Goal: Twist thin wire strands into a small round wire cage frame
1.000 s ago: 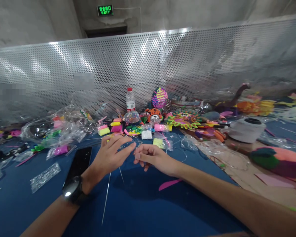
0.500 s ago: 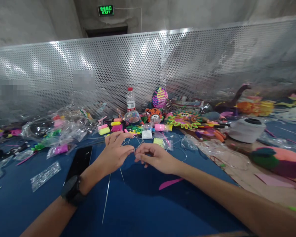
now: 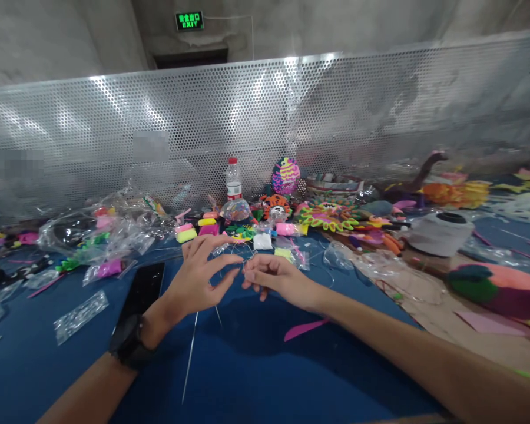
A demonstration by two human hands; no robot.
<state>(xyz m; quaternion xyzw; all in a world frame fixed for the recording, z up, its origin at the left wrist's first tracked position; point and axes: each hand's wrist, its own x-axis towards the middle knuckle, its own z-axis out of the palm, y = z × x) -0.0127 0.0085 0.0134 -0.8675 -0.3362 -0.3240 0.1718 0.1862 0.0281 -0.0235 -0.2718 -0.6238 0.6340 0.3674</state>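
A thin silvery wire (image 3: 189,359) is bent into loops between my hands, and two straight lengths of it stick out below my left hand toward me. My left hand (image 3: 203,274) is curled, with thumb and fingertips closing on the wire near its twisted part. Right beside it, my right hand (image 3: 276,277) pinches the wire between thumb and curled fingers. The fingertips of both hands nearly meet, and they partly hide the join. Under my right forearm lies a pink plastic clay knife (image 3: 304,330) on the blue table (image 3: 247,377).
A black phone (image 3: 143,288) lies beside my left wrist. Farther back are clay packets (image 3: 186,234), a red-capped bottle (image 3: 234,179), a flower-like clay piece (image 3: 331,215) and a white spool (image 3: 441,232). A perforated metal panel (image 3: 203,118) stands behind the table.
My left thumb and index finger have shifted and moved slightly apart at the wire. My right hand stays almost in place, still pinching it.
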